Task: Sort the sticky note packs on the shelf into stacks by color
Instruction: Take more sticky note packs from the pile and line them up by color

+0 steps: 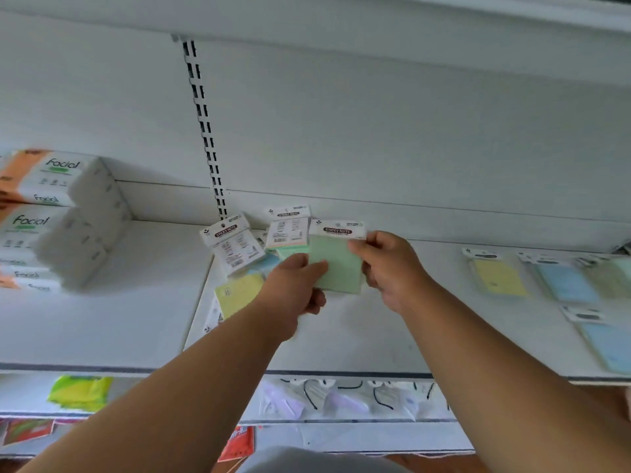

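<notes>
A white shelf [375, 329] with a slotted upright [205, 131] behind carries tissue packs [58, 213] marked "Facial" at far left. Both hands hold a green pad [338, 264] labelled "STICKY NOTE" above the shelf: left hand [293, 288] fingers pinch its lower left, right hand [389, 264] fingers its upper right. Mixed packs [239, 247] lie jumbled just behind; a yellow pack [500, 276] and blue packs [566, 281] lie apart at right.

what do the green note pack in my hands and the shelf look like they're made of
Green note pack: matte pastel paper under a white card header; a clear sleeve is possible, but no glare confirms it. Shelf: flat, smooth white surface with thin edges, probably painted metal.
</notes>
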`<state>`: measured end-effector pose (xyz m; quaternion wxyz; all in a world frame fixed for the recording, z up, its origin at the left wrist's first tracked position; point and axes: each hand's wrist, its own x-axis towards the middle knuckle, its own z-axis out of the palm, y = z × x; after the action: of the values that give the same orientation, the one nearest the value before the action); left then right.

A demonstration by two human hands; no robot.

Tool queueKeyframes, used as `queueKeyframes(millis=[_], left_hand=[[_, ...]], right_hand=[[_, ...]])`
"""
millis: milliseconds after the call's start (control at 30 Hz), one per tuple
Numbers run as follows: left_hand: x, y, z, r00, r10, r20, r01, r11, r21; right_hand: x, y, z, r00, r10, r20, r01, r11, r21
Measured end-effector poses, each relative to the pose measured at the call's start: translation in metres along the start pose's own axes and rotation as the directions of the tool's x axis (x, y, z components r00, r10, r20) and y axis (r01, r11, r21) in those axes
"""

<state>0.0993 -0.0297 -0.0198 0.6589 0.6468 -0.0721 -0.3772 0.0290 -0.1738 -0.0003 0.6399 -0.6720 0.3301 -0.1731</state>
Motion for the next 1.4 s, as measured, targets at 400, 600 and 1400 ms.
queueKeyframes(millis=[400,600,1400], left_hand=[[-0.012,-0.042,0.225,0.99,0.121,0.074,-0.141,0.872,0.468],[-0.026,-0.062,0.349,0.987,0.111,0.114,-0.15,0.885,0.441],[-0.034,-0.102,0.604,0.99,0.06,0.125,-0.132,0.127,0.983]], right_hand=[[-0.006,0.047,-0.239,0.961,0.161,-0.225,-0.211,0.952,-0.221],[-0.017,0.064,-0.367,0.939,0.078,-0.334,-0.193,0.925,-0.328],[-0.025,0.097,-0.584,0.981,0.063,-0.186,-0.194,0.458,-0.868]])
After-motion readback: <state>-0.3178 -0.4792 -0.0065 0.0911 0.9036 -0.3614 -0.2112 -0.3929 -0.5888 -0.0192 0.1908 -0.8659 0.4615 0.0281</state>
